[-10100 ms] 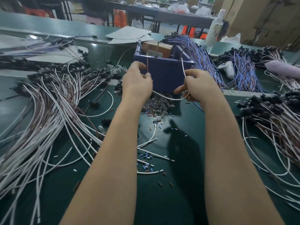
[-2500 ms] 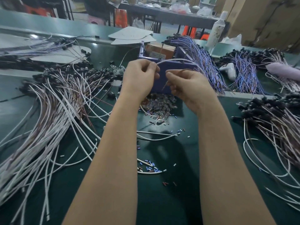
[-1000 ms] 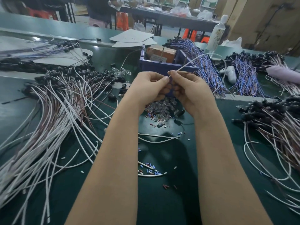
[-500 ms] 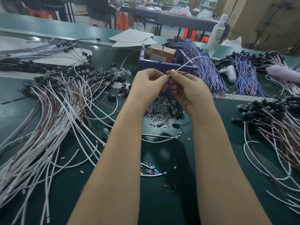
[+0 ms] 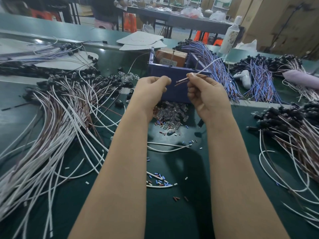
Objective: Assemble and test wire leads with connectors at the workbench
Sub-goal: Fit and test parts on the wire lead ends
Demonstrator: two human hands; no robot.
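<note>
White lead (image 5: 205,68) pinched in right grip (image 5: 205,94); left grip (image 5: 151,90) curled, any hold hidden.

green workbench (image 5: 172,221): wire bundles (image 5: 51,135), clear connectors (image 5: 170,114), blue bin (image 5: 172,83).

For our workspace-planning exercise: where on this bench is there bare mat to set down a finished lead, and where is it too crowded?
Bare mat lies between the forearms, below the scattered sleeve bits. Crowded: white-brown leads left, black-capped leads right, clear connectors before the blue bin.
</note>
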